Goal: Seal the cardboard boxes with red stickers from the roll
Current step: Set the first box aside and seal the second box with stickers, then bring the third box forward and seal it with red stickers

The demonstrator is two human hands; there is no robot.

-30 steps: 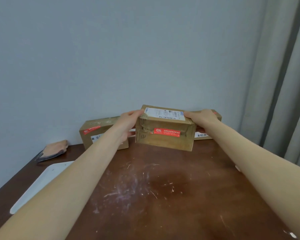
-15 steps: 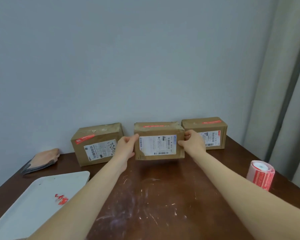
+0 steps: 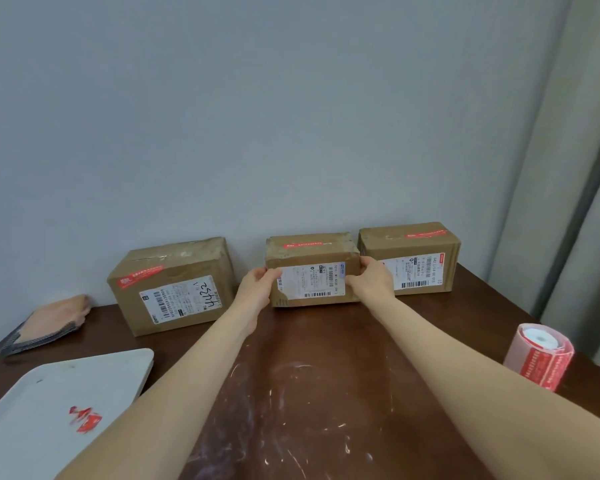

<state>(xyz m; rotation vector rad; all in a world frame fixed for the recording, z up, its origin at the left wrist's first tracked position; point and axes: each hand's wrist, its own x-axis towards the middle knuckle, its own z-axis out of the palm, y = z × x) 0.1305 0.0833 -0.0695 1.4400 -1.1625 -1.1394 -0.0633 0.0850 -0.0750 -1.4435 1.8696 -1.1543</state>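
Three cardboard boxes stand in a row against the wall, each with a red sticker on top. The middle box sits on the brown table, label side facing me. My left hand grips its left end and my right hand grips its right end, thumbs on the front face. The left box and the right box stand apart from my hands. The roll of red stickers stands upright near the table's right edge.
A white tray at the front left holds crumpled red sticker scraps. A folded cloth lies at the far left by the wall. A grey curtain hangs at the right, behind the roll.
The middle box was held up and tilted with its stickered face toward me; it has since been turned label-forward and set down between the other two boxes. Both hands stay on its ends.
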